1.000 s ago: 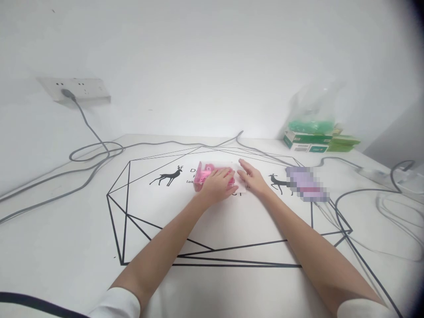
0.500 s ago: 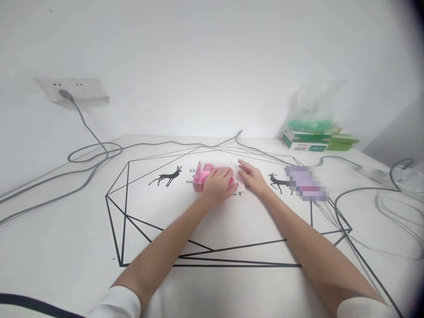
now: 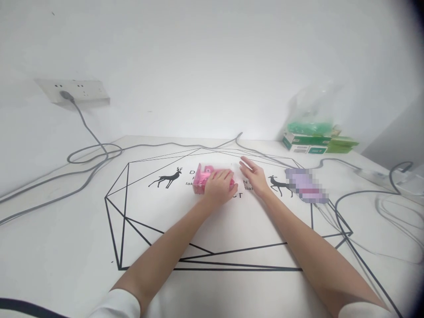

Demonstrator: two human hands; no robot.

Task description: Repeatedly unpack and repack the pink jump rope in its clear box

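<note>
A small clear plastic box (image 3: 198, 182) with bright pink contents lies on the white table mat. My left hand (image 3: 219, 184) rests over its top and near right side, fingers bent across it and thumb at the right end, holding it. What the pink contents are is mostly hidden under the fingers. To the right of the box, my right hand (image 3: 255, 174) hovers just above the mat with its fingers spread, holding nothing and apart from the box.
A phone-like purple item (image 3: 307, 185), blurred out, lies right of my right hand. Behind it stand green and white boxes (image 3: 306, 140) with a clear plastic bag (image 3: 311, 115). Grey cables (image 3: 152, 145) run along the back and both sides. A wall socket (image 3: 89, 90) is at left.
A white flap or sheet beside the box's right end no longer shows, and printed letters on the mat are now visible there. My right hand has moved slightly right, away from the box.
</note>
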